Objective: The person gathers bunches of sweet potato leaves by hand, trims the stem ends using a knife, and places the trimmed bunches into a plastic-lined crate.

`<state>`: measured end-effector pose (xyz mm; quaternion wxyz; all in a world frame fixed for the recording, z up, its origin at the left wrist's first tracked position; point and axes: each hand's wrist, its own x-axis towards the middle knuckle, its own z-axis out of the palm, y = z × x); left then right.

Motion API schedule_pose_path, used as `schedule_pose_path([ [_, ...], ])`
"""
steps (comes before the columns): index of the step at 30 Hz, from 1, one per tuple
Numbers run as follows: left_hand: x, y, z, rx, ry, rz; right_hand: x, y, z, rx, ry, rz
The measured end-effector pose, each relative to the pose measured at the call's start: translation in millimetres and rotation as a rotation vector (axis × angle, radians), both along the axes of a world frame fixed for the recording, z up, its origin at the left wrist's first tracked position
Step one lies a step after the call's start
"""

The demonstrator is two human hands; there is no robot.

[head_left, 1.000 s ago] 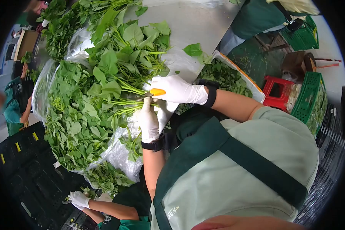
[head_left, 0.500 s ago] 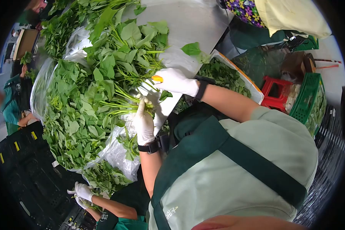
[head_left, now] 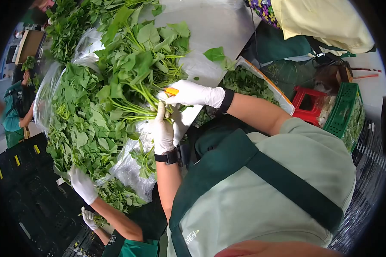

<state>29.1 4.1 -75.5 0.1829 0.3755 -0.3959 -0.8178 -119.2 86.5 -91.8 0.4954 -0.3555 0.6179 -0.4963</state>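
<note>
My left hand (head_left: 162,136), in a white glove, is closed around a bunch of leafy green stems (head_left: 137,107). Their cut ends come out between thumb and fingers, and the leaves spread away over the pile. Right beside it, my gloved right hand (head_left: 192,93) is closed on a small orange tool (head_left: 172,91), whose working end is not clear. The tool and fingertips are at the stems, just above my left thumb. Under and beyond both hands lies a large heap of leafy greens (head_left: 83,124).
Clear plastic sheeting (head_left: 135,171) lies under the heap on a metal table (head_left: 206,32). A co-worker's gloved hand (head_left: 82,185) is at the heap's lower edge. Green crate (head_left: 341,109), red stool (head_left: 306,105) and white bin of leaves (head_left: 283,95) stand to the right.
My right hand has moved in against the bunch, and more leafy stems are gathered at my left hand. One hand of the co-worker below has reached up to the heap.
</note>
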Motion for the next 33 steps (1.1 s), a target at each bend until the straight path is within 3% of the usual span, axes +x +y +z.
schedule_pose_path([
  [2, -1, 2, 1, 0.073, 0.026, 0.069, 2, 11, 10, 0.021, -0.029, -0.154],
  [4, 1, 3, 3, -0.224, 0.034, 0.133, 2, 25, 8, -0.031, -0.102, -0.228],
  [5, 6, 3, 7, -0.031, 0.183, 0.211, -1, 32, -2, -0.020, -0.184, -0.314],
  [6, 7, 3, 11, -0.032, 0.183, 0.211, -4, 39, -4, -0.009, -0.267, -0.398],
  [8, 6, 4, 17, -0.106, 0.220, 0.197, -8, 47, -4, 0.026, -0.173, -0.337],
  [11, 4, 10, 21, -0.202, 0.100, 0.175, 8, 55, 5, 0.039, 0.339, -0.114],
  [12, 2, 12, 22, -0.223, 0.066, 0.165, 16, 53, -4, -0.063, 0.361, -0.121],
  [14, 3, 17, 23, -0.254, -0.004, 0.109, 23, 46, 19, -0.002, 0.385, -0.078],
  [16, -1, 20, 23, -0.508, -0.015, 0.124, 27, 44, 3, -0.091, 0.472, -0.139],
  [18, 3, 14, 32, -0.355, 0.071, 0.230, 23, 52, -4, 0.084, 0.395, 0.023],
  [20, 6, 8, 43, -0.333, 0.211, 0.247, 7, 64, -2, 0.292, 0.366, -0.025],
  [21, 11, 1, 41, -0.290, 0.239, 0.241, -2, 66, -16, 0.096, 0.420, -0.132],
  [22, 18, -7, 35, -0.401, 0.096, 0.222, -13, 65, -20, -0.101, 0.464, -0.237],
  [23, 25, -11, 29, -0.167, 0.158, 0.253, -25, 62, -23, -0.100, 0.463, -0.238],
  [24, 29, -13, 27, 0.065, 0.218, 0.281, -40, 53, -6, -0.016, 0.657, -0.350],
  [25, 35, -17, 22, 0.059, 0.218, 0.281, -51, 42, 4, 0.068, 0.850, -0.463],
  [30, 34, -19, 13, 0.414, 0.243, 0.221, -58, -12, 5, 0.011, 0.998, -0.337],
  [33, 36, -24, 2, 0.389, 0.268, 0.126, -49, -37, -16, 0.072, 1.029, -0.235],
])
